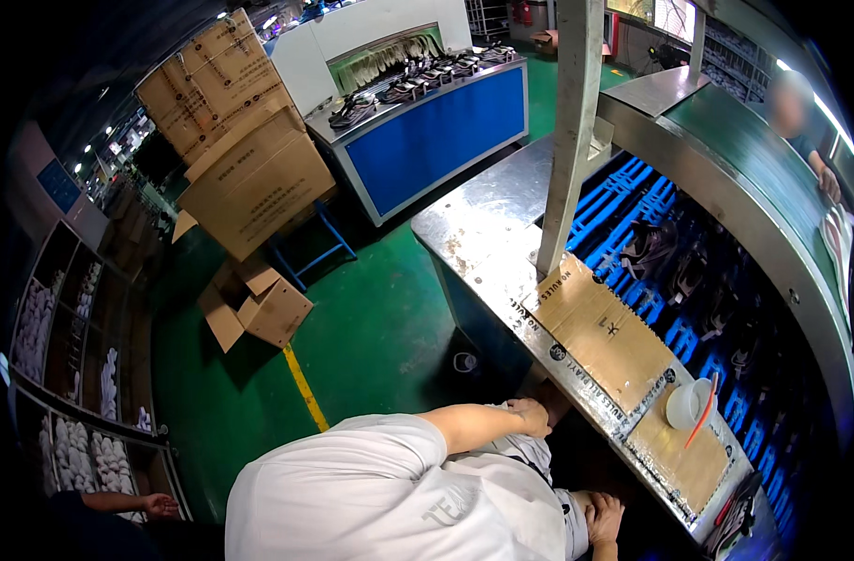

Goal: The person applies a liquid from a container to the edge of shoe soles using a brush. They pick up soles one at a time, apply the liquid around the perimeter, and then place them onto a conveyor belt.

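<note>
Both hands rest low, against the person's own white clothing, holding nothing. The left hand lies fingers loosely together on the lap, tucked just under the near edge of the steel tabletop. The right hand sits nearer, fingers curled, apparently on the knee. Just right of the left hand, taped brown cardboard runs lengthwise along the tabletop; a white cup with an orange-handled brush stands farther right, above the right hand.

Flat brown cardboard sheet taped along the steel desk edge, just beyond the resting hands.
</note>
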{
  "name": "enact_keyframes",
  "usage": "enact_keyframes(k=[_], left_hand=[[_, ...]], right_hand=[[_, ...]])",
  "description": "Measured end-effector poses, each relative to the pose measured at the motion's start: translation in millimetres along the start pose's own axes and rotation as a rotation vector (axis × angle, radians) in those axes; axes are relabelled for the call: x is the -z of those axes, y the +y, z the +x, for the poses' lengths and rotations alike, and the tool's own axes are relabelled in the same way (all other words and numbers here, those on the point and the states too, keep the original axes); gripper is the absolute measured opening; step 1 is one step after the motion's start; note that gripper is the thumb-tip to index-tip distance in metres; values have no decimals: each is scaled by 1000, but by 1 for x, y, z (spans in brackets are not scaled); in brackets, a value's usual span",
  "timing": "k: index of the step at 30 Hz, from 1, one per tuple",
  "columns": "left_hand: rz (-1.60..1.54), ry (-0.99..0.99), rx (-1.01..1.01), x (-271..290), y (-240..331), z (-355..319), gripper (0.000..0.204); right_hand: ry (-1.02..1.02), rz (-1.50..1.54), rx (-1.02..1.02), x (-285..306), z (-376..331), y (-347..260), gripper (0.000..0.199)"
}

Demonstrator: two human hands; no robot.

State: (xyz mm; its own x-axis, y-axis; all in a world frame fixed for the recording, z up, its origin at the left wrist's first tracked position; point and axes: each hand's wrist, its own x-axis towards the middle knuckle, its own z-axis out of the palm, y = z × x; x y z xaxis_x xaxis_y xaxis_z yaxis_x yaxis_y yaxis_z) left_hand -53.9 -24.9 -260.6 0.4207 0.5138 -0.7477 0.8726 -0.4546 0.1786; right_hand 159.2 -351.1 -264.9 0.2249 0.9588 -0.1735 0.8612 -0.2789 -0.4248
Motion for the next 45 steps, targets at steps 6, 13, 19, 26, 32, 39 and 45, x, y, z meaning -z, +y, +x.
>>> enact_keyframes(k=[6, 13, 19, 26, 32, 39, 45], left_hand=[[90, 121, -87, -29, -8, 24, 57], [20, 97, -17, -52, -11, 62, 67], [45, 82, 161, -56, -7, 50, 74], [128, -68, -120, -11, 9, 23, 61], [5, 20, -25, -34, -7, 41, 55], [35, 100, -2, -5, 8, 6, 53], [-69, 98, -1, -15, -4, 19, 56]], right_hand=[[-108, 9, 180, 3, 19, -3, 40], [-266, 19, 113, -22, 21, 38, 41], [-210, 30, 150, -45, 20, 53, 38], [-314, 230, 67, -9, 19, 41, 44], [-255, 140, 122, -11, 29, 35, 42], [-94, 54, 257, 11, 16, 34, 42], [-148, 225, 161, -13, 12, 41, 43]])
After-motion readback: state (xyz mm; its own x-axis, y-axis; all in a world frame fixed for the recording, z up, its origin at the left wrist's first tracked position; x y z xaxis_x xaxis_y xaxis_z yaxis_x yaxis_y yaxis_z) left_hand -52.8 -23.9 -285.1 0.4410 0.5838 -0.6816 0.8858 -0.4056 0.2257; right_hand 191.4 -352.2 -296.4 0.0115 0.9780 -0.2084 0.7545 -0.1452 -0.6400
